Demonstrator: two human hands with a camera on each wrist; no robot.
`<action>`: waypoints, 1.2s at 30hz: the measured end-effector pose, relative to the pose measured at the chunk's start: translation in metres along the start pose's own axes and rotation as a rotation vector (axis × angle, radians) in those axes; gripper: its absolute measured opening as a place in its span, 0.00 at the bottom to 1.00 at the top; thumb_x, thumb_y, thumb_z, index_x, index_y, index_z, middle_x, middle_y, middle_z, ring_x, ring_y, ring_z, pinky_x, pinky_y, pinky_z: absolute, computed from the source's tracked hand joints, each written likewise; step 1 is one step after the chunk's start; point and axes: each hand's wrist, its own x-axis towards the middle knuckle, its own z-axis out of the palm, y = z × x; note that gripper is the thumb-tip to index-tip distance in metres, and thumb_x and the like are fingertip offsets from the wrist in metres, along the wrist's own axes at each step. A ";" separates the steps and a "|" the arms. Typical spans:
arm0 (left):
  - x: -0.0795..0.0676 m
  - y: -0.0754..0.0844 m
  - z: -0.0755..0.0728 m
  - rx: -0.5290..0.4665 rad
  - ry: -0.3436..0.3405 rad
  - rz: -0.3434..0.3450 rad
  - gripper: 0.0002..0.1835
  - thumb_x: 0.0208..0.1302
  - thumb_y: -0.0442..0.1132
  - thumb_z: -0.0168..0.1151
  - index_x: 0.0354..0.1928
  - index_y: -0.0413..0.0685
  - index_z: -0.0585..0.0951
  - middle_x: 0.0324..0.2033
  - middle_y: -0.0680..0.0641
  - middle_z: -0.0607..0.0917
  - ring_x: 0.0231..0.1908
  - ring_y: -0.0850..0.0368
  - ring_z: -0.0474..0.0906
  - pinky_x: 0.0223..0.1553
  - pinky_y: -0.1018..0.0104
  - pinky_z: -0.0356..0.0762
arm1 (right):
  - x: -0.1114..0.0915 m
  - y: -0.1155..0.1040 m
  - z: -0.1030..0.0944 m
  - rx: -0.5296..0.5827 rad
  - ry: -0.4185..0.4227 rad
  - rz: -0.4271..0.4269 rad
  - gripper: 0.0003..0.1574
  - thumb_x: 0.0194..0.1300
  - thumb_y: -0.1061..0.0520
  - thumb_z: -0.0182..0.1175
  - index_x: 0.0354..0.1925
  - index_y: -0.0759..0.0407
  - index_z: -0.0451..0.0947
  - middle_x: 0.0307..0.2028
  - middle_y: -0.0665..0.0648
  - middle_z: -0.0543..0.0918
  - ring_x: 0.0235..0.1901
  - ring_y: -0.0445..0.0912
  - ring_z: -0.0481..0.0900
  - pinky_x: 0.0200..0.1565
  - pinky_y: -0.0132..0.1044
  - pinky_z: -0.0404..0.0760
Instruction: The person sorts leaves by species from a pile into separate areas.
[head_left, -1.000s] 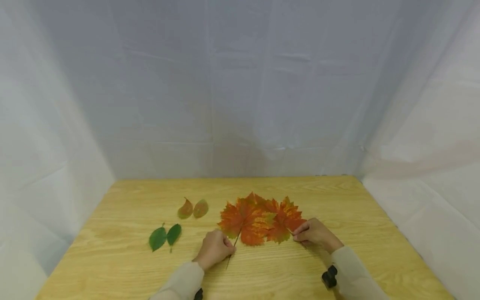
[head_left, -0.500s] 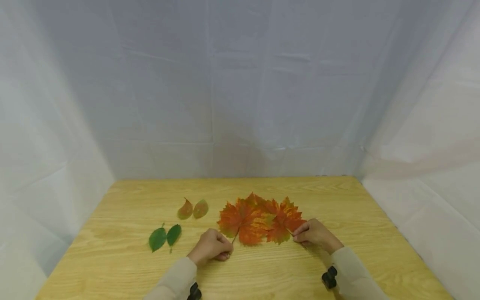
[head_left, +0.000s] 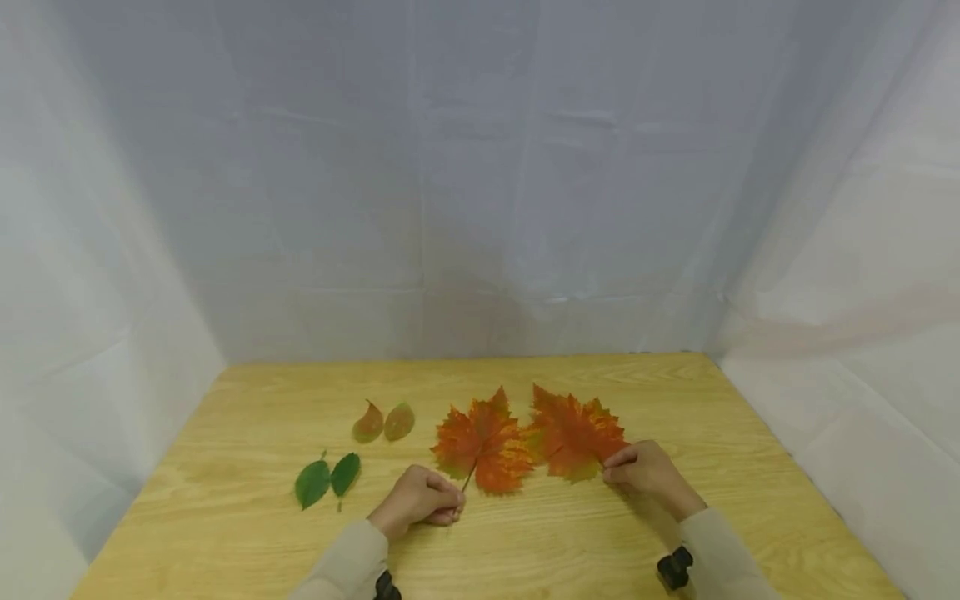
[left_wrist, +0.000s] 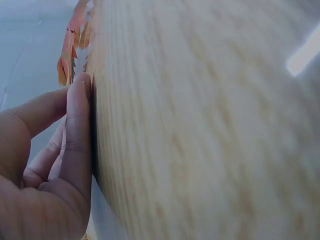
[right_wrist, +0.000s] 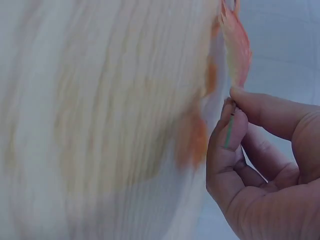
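Note:
Two orange-red maple leaves lie side by side in the middle of the head view. My left hand point(head_left: 422, 497) pinches the stem of the left maple leaf point(head_left: 483, 443) between thumb and fingers, low against the tabletop. At the right maple leaf point(head_left: 577, 433), my right hand point(head_left: 652, 473) pinches the stem near the blade. The two blades come close together and their inner edges seem to touch. In the right wrist view a thin greenish stem point(right_wrist: 229, 131) shows between thumb and fingers. The left wrist view has the left leaf edge-on beyond the fingertips.
Left of the hands, two green leaves point(head_left: 328, 481) lie side by side on the wooden table point(head_left: 225, 467). Behind them rest two smaller reddish-green leaves point(head_left: 384, 422). White sheeting point(head_left: 480, 208) hangs beyond the table's back edge and at both sides.
My right hand has moved right with its maple leaf, drawing it out from beneath the left leaf. My left hand has shifted slightly left along the stem.

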 end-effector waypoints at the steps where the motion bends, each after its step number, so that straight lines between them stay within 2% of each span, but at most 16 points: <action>1: 0.000 0.000 0.000 0.002 0.002 -0.002 0.07 0.62 0.29 0.62 0.38 0.31 0.85 0.27 0.43 0.87 0.24 0.60 0.84 0.27 0.69 0.83 | -0.002 0.001 -0.002 0.024 0.008 0.009 0.09 0.58 0.66 0.65 0.39 0.69 0.84 0.35 0.58 0.85 0.32 0.49 0.82 0.35 0.42 0.83; 5: 0.000 0.000 -0.002 0.003 0.012 -0.006 0.06 0.61 0.29 0.63 0.37 0.32 0.85 0.26 0.43 0.87 0.23 0.60 0.84 0.27 0.69 0.83 | -0.007 0.002 -0.009 0.072 0.037 0.020 0.11 0.60 0.65 0.64 0.40 0.72 0.83 0.35 0.60 0.85 0.31 0.49 0.82 0.34 0.42 0.83; 12: 0.001 0.000 -0.004 -0.052 -0.017 -0.013 0.07 0.61 0.29 0.64 0.36 0.30 0.85 0.25 0.43 0.87 0.21 0.64 0.82 0.26 0.71 0.82 | -0.013 0.010 -0.005 0.091 -0.076 0.057 0.10 0.59 0.64 0.65 0.38 0.72 0.84 0.35 0.61 0.86 0.32 0.48 0.83 0.34 0.40 0.84; 14: 0.002 0.000 -0.004 -0.053 -0.015 -0.014 0.06 0.61 0.30 0.64 0.36 0.31 0.85 0.24 0.44 0.87 0.21 0.64 0.82 0.26 0.71 0.82 | -0.014 0.011 -0.003 0.081 -0.080 0.071 0.10 0.58 0.63 0.66 0.36 0.71 0.84 0.36 0.59 0.86 0.30 0.46 0.83 0.33 0.39 0.84; 22: 0.001 -0.002 -0.002 -0.028 -0.009 0.004 0.07 0.61 0.32 0.65 0.34 0.32 0.86 0.23 0.45 0.87 0.20 0.64 0.82 0.25 0.72 0.82 | -0.013 0.010 -0.006 0.061 -0.141 0.037 0.08 0.59 0.63 0.65 0.34 0.70 0.84 0.26 0.56 0.84 0.22 0.43 0.75 0.28 0.36 0.76; 31: -0.002 -0.001 0.000 -0.012 -0.009 0.009 0.06 0.62 0.29 0.63 0.36 0.32 0.85 0.27 0.45 0.87 0.25 0.61 0.84 0.29 0.70 0.83 | -0.014 0.009 -0.006 -0.018 -0.090 -0.017 0.08 0.56 0.63 0.68 0.32 0.70 0.84 0.28 0.57 0.85 0.24 0.46 0.82 0.28 0.39 0.83; 36: -0.007 0.000 0.009 -0.039 -0.037 0.036 0.07 0.62 0.28 0.61 0.38 0.29 0.84 0.29 0.45 0.87 0.27 0.59 0.85 0.32 0.68 0.84 | -0.017 0.008 -0.008 -0.055 -0.059 -0.024 0.08 0.55 0.63 0.69 0.30 0.69 0.84 0.27 0.57 0.85 0.23 0.46 0.82 0.27 0.39 0.83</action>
